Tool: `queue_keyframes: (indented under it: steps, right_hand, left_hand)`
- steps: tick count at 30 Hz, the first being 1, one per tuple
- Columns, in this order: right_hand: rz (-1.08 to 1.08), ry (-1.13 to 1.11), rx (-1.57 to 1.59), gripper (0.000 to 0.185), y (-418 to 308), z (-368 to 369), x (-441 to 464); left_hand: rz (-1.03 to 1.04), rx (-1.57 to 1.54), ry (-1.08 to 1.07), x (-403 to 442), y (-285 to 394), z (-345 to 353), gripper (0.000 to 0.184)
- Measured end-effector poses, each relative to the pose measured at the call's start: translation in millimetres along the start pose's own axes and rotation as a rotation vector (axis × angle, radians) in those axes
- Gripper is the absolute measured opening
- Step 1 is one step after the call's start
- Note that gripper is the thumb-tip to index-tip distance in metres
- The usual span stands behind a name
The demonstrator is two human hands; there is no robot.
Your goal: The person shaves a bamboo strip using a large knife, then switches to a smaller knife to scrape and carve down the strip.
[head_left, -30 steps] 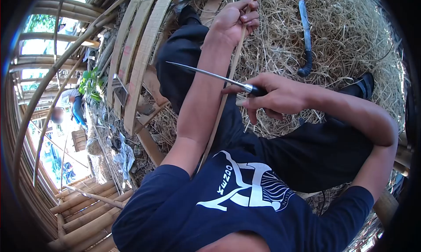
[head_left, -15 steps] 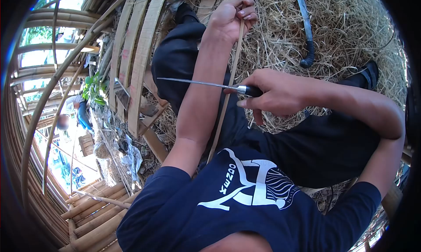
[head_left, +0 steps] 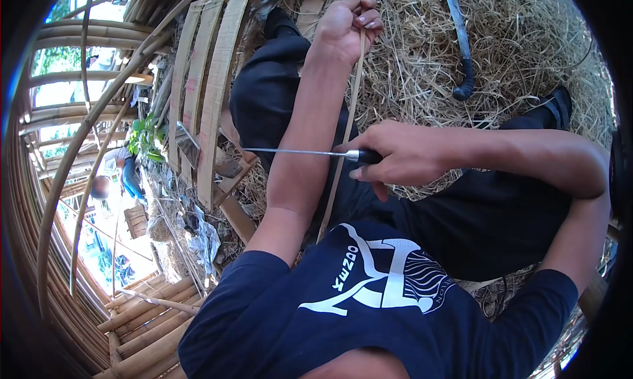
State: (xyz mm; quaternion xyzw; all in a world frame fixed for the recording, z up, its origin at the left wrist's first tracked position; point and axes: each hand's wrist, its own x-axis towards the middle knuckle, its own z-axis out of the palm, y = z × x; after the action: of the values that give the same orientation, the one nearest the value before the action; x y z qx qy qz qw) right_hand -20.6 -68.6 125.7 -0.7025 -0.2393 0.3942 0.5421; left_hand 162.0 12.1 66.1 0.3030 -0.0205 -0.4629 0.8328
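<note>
Near the top of the view, my left hand (head_left: 347,31) is closed around a long thin bamboo strip (head_left: 356,96). The strip runs down past my forearm to my shirt front. Closed on the dark handle of a knife (head_left: 293,151), my right hand (head_left: 403,153) is level with the middle of the strip. The knife's narrow blade points left and passes above my left forearm. My right index finger reaches the strip beside the handle, but whether the blade's edge touches it I cannot tell.
A larger blade with a black curved handle (head_left: 464,79) lies on a heap of straw-like shavings (head_left: 422,82). Wooden slats (head_left: 224,82) stand at left. Bamboo poles (head_left: 148,313) frame the left side, and another person (head_left: 125,171) is beyond them.
My right hand and the knife have moved down along the strip toward my body, and slightly left. My left hand stays nearly where it was, still gripping the strip.
</note>
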Motion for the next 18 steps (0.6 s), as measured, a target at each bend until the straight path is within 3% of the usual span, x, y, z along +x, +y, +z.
queue_keyframes:
  steps: [5,7,17,18]
  right_hand:
    - [0.035,-0.039,-0.035,0.026,-3,3,6]
    - [0.032,-0.048,-0.052,0.026,-2,6,8]
    - [0.034,-0.26,-0.104,0.031,1,26,23]
    - [0.032,-0.264,-0.105,0.031,2,30,24]
  left_hand:
    - [-0.002,0.008,0.025,7,-3,-8,0.019]
    - [-0.007,-0.07,0.033,14,-5,-16,0.007]
    - [0.014,0.02,0.129,24,-7,-19,0.004]
    - [0.008,0.062,0.101,23,-6,-19,0.011]
